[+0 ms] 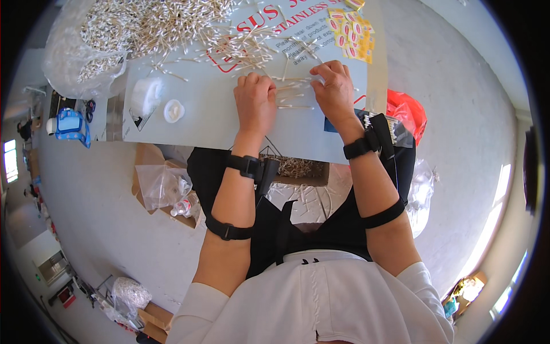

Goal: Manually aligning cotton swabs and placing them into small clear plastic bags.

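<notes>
White shirt (309, 298) fills the foreground below both forearms. Left hand (255, 100) and right hand (334, 92) rest over the grey table (200, 117), fingers curled narrow; whether either grips a swab cannot be told. Loose cotton swabs (295, 107) lie sideways between the hands. Beyond them, a large swab pile (166, 26) spreads beside a clear bag (60, 63).

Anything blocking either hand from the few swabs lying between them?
Nothing visible. The swabs lie on the sheet between left hand and right hand; the big pile is beyond, off to the left. Fingertip contact is unclear.
</notes>
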The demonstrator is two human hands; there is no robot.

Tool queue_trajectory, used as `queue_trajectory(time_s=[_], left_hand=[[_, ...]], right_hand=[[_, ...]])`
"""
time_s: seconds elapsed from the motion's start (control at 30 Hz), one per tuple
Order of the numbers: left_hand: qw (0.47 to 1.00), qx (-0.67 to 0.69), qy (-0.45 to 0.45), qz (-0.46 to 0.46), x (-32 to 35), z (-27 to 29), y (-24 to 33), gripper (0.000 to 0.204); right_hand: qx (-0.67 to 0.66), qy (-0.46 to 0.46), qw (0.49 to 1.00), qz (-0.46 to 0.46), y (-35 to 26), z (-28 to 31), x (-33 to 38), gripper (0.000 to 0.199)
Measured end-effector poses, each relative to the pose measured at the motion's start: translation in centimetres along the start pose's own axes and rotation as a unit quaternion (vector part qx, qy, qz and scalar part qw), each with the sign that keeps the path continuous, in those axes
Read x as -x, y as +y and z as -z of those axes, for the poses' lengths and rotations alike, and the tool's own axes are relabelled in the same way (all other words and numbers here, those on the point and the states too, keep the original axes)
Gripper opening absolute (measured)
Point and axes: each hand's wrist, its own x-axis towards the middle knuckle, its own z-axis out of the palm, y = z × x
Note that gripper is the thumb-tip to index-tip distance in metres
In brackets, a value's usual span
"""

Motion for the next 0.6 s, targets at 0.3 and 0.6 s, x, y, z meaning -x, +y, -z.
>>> queue_trajectory(time_s=[0.3,0.6], left_hand=[[0.993,0.082,-0.087,0.008,-0.1,2.9,0.9,0.01],[0.994,0.039,-0.094,0.034,6.1,1.9,3.3,0.015]], right_hand=[[-0.081,0.041,0.995,-0.038,1.8,0.5,0.1,0.018],[-0.234,-0.178,0.955,-0.039,0.5,3.7,1.8,0.021]])
